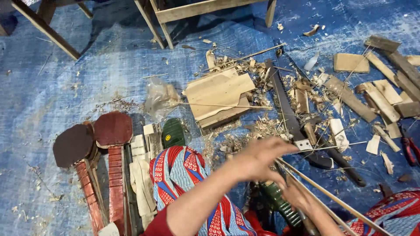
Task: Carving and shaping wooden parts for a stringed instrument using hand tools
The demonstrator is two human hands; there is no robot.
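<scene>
Nearest to us, our right hand (302,199) sits low between the knees, closed around the near ends of 2 thin bamboo strips (332,199). A green-handled tool (280,203) lies just beside it; we cannot tell whether the hand grips that as well. Our left hand (258,159) reaches across from the left, above the right one, fingers stretched nearly flat and pointing right. It appears to rest on the strips, though motion blur hides whether it pinches them.

The strips' long axis slants from the upper left, where both hands sit, down toward the lower right edge, so the free length lies to the right of the grip, and the right hand has the firmer hold.

Just beyond the hands a hand saw (284,102) lies on the blue tarpaulin (65,87), its blade pointing away, amid wood shavings (262,126). Farther off lie a stack of flat boards (218,94) and scattered wood offcuts (380,100). At the left, 2 red paddle-shaped pieces (94,135) rest side by side.
</scene>
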